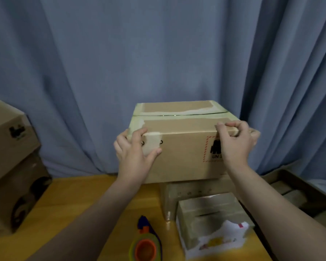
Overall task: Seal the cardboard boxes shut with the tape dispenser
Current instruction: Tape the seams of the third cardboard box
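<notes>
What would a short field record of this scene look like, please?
Large box: flaps closed, old tape remnants on top
Left hand: grips the box's near left corner
Right hand: fingers curled over its top front edge
Tape dispenser: lying untouched on the table
Small box: on the table, right of the dispenser
Backdrop: blue curtain

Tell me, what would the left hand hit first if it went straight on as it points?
The large cardboard box: the left hand grips its front left corner. Behind it, probably the blue curtain.
</notes>
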A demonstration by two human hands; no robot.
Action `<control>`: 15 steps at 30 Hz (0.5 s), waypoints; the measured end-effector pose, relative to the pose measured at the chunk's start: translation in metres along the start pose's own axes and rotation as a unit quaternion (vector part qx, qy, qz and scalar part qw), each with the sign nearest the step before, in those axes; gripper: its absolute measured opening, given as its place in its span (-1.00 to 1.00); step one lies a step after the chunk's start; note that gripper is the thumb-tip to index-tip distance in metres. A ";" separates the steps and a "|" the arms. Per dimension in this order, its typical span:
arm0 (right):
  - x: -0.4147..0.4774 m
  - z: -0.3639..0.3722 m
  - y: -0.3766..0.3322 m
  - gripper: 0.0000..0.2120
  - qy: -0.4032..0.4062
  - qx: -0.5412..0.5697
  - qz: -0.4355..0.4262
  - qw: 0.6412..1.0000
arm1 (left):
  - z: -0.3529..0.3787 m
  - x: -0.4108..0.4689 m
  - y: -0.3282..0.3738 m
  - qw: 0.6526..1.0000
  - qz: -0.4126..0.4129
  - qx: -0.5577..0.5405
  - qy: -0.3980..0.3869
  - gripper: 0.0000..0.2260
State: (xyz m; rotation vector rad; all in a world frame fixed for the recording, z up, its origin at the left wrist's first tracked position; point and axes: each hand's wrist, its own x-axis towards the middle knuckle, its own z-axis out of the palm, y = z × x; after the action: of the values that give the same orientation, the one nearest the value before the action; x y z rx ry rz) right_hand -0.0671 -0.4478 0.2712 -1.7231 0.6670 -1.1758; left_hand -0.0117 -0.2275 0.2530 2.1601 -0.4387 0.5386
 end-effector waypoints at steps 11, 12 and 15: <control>0.099 -0.036 0.108 -0.58 -0.196 -0.248 0.005 0.949 | 0.141 0.009 0.047 0.982 -0.069 0.158 -0.075 -0.44; 0.101 -0.031 0.107 -0.60 -0.196 -0.292 -0.015 0.936 | 0.142 0.014 0.047 0.980 -0.076 0.165 -0.080 -0.44; 0.099 -0.018 0.095 -0.65 -0.205 -0.369 -0.102 0.901 | 0.140 0.027 0.050 0.972 -0.098 0.185 -0.109 -0.42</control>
State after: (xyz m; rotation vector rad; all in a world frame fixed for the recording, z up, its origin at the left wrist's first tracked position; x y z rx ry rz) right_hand -0.0383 -0.5766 0.2293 -2.6398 0.7274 -0.6658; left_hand 0.0179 -0.3730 0.2227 2.6029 -0.2491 0.2883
